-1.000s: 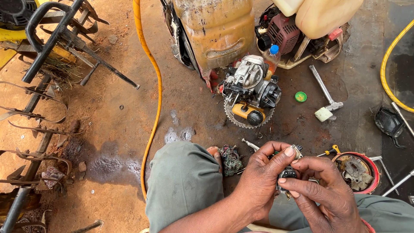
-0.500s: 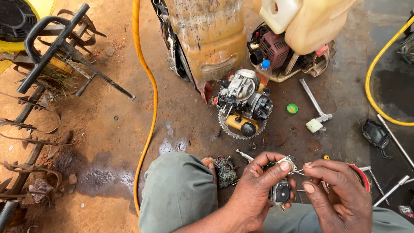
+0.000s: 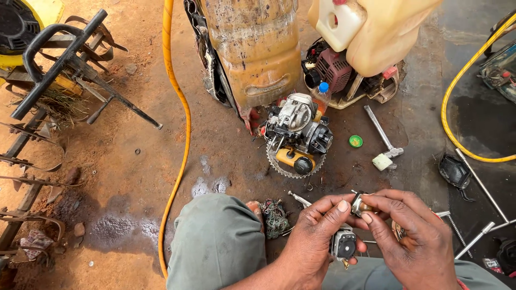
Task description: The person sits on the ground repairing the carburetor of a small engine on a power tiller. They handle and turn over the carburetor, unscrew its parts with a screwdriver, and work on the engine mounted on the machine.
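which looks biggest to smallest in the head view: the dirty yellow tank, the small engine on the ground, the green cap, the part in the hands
1. dirty yellow tank
2. small engine
3. small metal part, pinched between left hand and right hand; nearer the camera, so flattered
4. green cap, close to the part, so this order is unsure

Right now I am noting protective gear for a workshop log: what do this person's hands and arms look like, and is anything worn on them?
Both hands are bare: no gloves, no rings showing. The left hand and right hand look smudged with grime, with short nails. The forearms in view are uncovered, with no sleeves. A thin red band seems to sit at the right wrist, at the picture's bottom edge.
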